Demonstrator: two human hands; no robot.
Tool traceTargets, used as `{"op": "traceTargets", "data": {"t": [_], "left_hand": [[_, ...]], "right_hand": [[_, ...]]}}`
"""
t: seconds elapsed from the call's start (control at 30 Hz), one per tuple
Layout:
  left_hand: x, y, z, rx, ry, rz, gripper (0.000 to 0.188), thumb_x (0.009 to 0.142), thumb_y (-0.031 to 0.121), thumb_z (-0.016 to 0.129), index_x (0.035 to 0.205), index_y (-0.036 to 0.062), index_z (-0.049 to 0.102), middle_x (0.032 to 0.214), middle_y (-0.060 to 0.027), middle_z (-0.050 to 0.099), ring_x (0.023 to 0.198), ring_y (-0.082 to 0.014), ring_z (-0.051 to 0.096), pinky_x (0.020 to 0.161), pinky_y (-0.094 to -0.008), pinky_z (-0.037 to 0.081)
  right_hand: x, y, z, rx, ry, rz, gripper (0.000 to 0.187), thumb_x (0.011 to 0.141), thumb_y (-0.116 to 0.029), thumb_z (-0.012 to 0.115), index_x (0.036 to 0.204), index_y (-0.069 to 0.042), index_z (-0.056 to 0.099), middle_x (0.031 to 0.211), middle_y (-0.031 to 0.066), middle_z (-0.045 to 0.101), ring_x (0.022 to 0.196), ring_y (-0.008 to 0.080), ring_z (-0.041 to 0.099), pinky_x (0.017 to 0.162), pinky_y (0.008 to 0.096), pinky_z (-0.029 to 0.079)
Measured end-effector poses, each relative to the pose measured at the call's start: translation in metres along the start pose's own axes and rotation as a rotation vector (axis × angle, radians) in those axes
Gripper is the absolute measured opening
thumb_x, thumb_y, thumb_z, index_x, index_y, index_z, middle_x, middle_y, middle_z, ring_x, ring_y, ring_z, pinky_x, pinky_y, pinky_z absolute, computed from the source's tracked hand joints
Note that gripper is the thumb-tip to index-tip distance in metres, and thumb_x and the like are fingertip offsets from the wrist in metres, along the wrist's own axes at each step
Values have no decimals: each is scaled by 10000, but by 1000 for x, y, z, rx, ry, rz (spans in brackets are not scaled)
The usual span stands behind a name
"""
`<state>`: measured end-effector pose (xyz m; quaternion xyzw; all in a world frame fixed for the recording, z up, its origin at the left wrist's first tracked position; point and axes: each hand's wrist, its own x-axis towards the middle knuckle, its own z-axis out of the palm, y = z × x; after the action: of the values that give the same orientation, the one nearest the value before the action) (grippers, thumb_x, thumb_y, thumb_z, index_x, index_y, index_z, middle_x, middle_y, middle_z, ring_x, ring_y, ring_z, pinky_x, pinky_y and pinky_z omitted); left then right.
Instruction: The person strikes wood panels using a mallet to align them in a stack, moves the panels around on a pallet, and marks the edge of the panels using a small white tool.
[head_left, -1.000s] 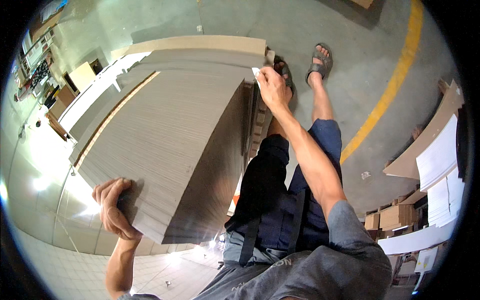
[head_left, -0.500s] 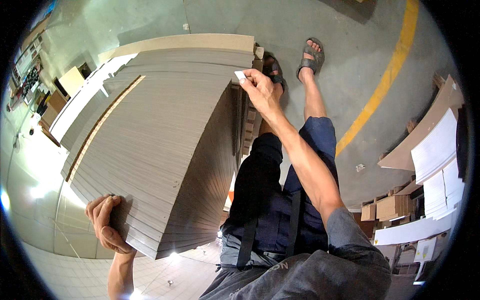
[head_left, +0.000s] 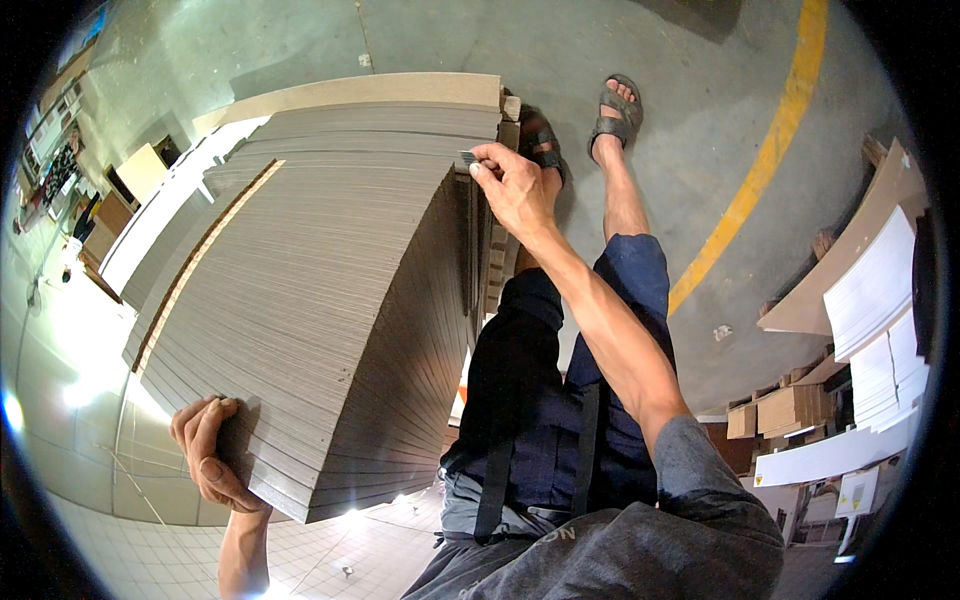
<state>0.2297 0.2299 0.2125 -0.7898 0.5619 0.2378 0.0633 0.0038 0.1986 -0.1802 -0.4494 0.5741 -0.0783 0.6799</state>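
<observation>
A tall stack of grey-brown boards (head_left: 290, 270) fills the left and middle of the view, their edges lined up in thin layers. My left hand (head_left: 208, 450) grips the stack's near left corner, fingers curled over its side. My right hand (head_left: 507, 180) pinches a small thin flat piece (head_left: 467, 157) between thumb and fingers. That piece is at the boards' edge near the far right corner and looks dark from this angle; whether it touches the boards I cannot tell.
A pale board strip (head_left: 360, 90) lies along the far end of the stack. My sandalled foot (head_left: 617, 110) stands on the grey floor beside a yellow line (head_left: 745, 210). White sheets (head_left: 870, 290) and brown boxes (head_left: 793, 409) are stacked at the right.
My right hand has turned slightly and moved a little left; its small piece, white before, now shows dark. My left hand keeps its grip on the corner.
</observation>
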Motion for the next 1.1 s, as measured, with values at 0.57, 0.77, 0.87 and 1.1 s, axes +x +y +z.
{"op": "traceTargets", "data": {"t": [0.57, 0.77, 0.87, 1.1], "left_hand": [[3, 1, -1, 19, -19, -13, 577, 1072, 393, 226, 1077, 6, 653, 888, -110, 673, 946, -291, 589, 911, -460, 420], [0, 0, -6, 73, -40, 10, 561, 1073, 375, 224, 1084, 10, 650, 880, -111, 675, 938, -292, 594, 900, -454, 418], [2, 3, -3, 33, -26, 14, 561, 1075, 374, 220, 1091, 15, 651, 888, -107, 676, 942, -289, 595, 898, -454, 418], [0, 0, -5, 41, -42, 19, 569, 1079, 369, 206, 1106, 19, 653, 894, -109, 677, 932, -289, 600, 897, -452, 424]], "right_hand": [[21, 3, 8, -52, -49, -243, 214, 883, -57, 652, 1078, -36, 740, 769, 95, 585, 677, 207, 563, 648, 350, 463], [-3, -28, -5, 43, -253, -135, 230, 874, -80, 673, 1090, -44, 746, 767, 80, 594, 685, 181, 566, 657, 327, 469], [5, -13, 0, 66, -123, -120, 233, 871, -70, 674, 1091, -46, 747, 805, 83, 630, 698, 181, 585, 665, 316, 483], [-7, -31, -6, 47, -256, -143, 230, 891, -49, 642, 1092, -51, 753, 831, 92, 645, 704, 192, 576, 675, 355, 524]]}}
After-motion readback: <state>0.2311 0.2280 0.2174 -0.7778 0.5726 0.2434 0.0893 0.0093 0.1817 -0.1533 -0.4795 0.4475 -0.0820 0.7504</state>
